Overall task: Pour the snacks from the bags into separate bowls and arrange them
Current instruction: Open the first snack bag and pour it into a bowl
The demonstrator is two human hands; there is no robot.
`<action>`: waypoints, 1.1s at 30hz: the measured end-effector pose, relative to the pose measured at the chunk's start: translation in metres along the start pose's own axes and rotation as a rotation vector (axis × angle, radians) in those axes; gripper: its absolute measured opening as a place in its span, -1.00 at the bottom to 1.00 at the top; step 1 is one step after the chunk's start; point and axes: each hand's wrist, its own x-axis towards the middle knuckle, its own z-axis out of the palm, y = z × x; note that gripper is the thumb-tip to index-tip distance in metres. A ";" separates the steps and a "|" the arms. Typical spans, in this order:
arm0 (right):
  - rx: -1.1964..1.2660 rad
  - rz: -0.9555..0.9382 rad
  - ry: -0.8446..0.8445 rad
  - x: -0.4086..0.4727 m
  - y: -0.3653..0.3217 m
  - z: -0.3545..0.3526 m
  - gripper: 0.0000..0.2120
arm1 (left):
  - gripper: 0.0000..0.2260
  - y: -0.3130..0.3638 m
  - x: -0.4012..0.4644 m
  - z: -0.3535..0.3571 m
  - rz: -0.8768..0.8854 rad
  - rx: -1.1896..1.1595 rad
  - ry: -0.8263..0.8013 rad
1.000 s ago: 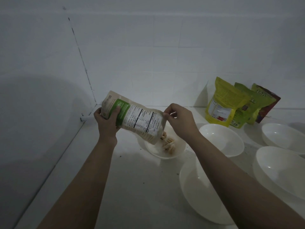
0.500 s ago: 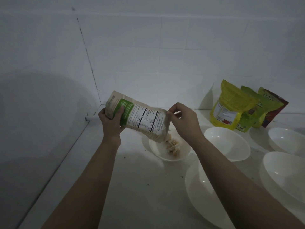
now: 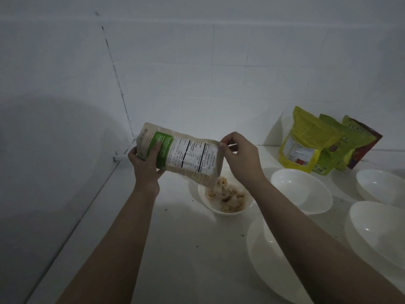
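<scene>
A beige and green snack bag (image 3: pixel 186 155) lies tilted in the air, its open mouth pointing down to the right. My left hand (image 3: pixel 145 165) grips its bottom end. My right hand (image 3: pixel 238 154) pinches the upper corner of the mouth. Pale chips (image 3: pixel 225 195) spill from the bag into a small white bowl (image 3: pixel 207 201) on the counter, which holds a heap of them. Three more bags stand against the back wall: a yellow one (image 3: pixel 303 141), a green one (image 3: pixel 340 148) and a dark red one (image 3: pixel 363 145).
Several empty white bowls sit to the right: one behind my right forearm (image 3: pixel 302 189), one at far right (image 3: pixel 381 186), a large one (image 3: pixel 379 231) and another under my forearm (image 3: pixel 263 260). Tiled walls meet in a corner at left. The white counter (image 3: pixel 179 249) carries dark specks.
The bag has tipped a bit further and more chips have dropped into the small bowl, whose heap has grown. Both hands keep their hold.
</scene>
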 end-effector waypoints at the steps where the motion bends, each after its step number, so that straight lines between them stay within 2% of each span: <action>1: 0.005 -0.005 -0.002 0.001 -0.001 0.002 -0.91 | -0.53 0.000 0.001 -0.001 -0.008 -0.008 0.013; 8: 0.016 -0.058 0.066 0.001 -0.005 -0.004 -0.91 | -0.51 -0.001 -0.005 0.009 -0.041 -0.023 0.010; 16: 0.029 -0.070 0.179 -0.004 0.018 -0.066 -0.91 | -0.48 -0.024 -0.039 0.064 -0.077 -0.026 -0.065; 21: -0.011 -0.066 0.146 -0.006 0.046 -0.121 -0.91 | -0.53 -0.050 -0.075 0.108 -0.056 -0.019 -0.069; 28: -0.065 -0.040 0.127 0.002 0.085 -0.183 -0.91 | -0.43 -0.081 -0.108 0.165 0.029 0.018 -0.091; 33: -0.142 0.025 -0.042 0.005 0.111 -0.206 -0.90 | -0.29 -0.095 -0.113 0.176 0.124 0.144 -0.044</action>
